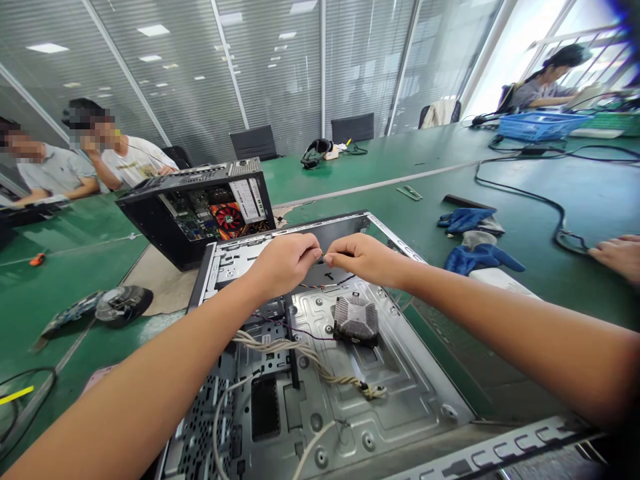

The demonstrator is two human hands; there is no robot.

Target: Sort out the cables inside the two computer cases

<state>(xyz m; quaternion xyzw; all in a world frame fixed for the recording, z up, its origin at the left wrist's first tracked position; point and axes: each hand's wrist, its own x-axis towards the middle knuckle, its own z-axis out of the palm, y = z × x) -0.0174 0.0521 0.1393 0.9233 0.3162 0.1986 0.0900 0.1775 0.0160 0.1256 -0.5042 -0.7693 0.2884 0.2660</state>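
Note:
An open metal computer case (420, 380) lies in front of me. Over its far part, my left hand (285, 263) and my right hand (367, 259) meet, fingertips pinched and nearly touching. Something tiny and dark shows between them, too small to name. Just below the hands runs a thin coloured wire (327, 287). A finned CPU cooler (356, 317) rests on the case floor, nearer to me than my right hand. Twisted pale cables (320, 367) cross the case beneath my left forearm.
Behind the case stands a black computer tower (160, 220) with its side open. Blue-and-grey work gloves (480, 257) lie to the right, near another person's hand (620, 257). A grey glove (123, 305) is at left. Headphones (316, 153) and a blue basket (540, 125) sit farther back.

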